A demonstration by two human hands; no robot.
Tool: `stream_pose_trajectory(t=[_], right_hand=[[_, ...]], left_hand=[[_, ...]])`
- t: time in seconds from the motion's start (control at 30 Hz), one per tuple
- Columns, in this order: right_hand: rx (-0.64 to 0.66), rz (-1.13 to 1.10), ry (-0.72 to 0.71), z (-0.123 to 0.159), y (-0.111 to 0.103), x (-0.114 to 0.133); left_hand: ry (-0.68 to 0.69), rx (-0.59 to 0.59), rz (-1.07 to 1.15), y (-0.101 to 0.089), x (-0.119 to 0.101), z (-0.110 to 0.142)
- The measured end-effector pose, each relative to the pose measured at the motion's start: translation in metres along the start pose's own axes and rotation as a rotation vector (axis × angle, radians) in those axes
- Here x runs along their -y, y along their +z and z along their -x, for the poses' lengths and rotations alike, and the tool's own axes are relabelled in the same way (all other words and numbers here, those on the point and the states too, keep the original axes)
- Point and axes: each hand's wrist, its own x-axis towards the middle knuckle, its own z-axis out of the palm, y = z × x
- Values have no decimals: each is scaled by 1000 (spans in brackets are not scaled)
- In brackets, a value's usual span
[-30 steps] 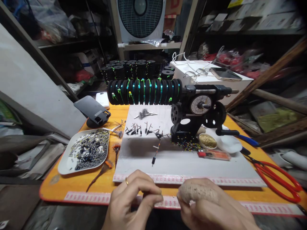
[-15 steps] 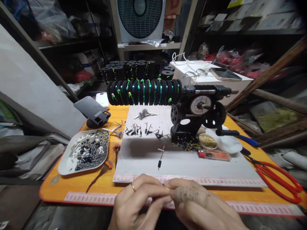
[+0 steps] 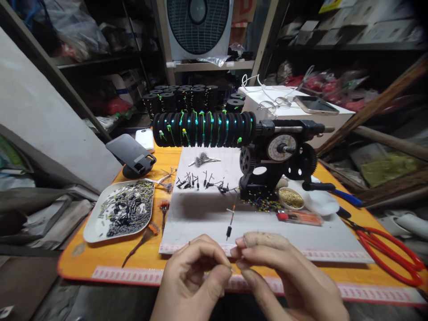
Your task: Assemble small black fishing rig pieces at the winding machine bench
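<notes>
- Orange wooden tabletop (image 3: 76, 263), supporting a pale grey board (image 3: 194, 218).
- Left hand (image 3: 190, 274), pinching thumb to forefinger; contents indiscernible.
- Right hand (image 3: 294, 272), resting fingers slightly apart; hold unclear.
- Small black cylinder (image 3: 229, 231), showing just beyond; light, steady pinching is probably serving best.

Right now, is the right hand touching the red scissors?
Apart: the head view shows orange table between the right hand and the red scissors.
</notes>
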Motion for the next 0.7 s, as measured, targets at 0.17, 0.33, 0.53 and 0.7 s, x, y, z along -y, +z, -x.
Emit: stream_pose_trajectory(t=[0.17,0.33,0.53,0.7], right_hand=[[34,55,-75,-12,2,1],[2,294,-294,-3,1,-1],[46,188,-264,-11,-2,2],[118,2,-151,-23,-3,3]], left_hand=[[-28,-61,41,4,-2,-1],[-38,-33,44,3,-1,-2],[303,42,-238,-5,7,-2],[843,137,-748,-15,0,-8]])
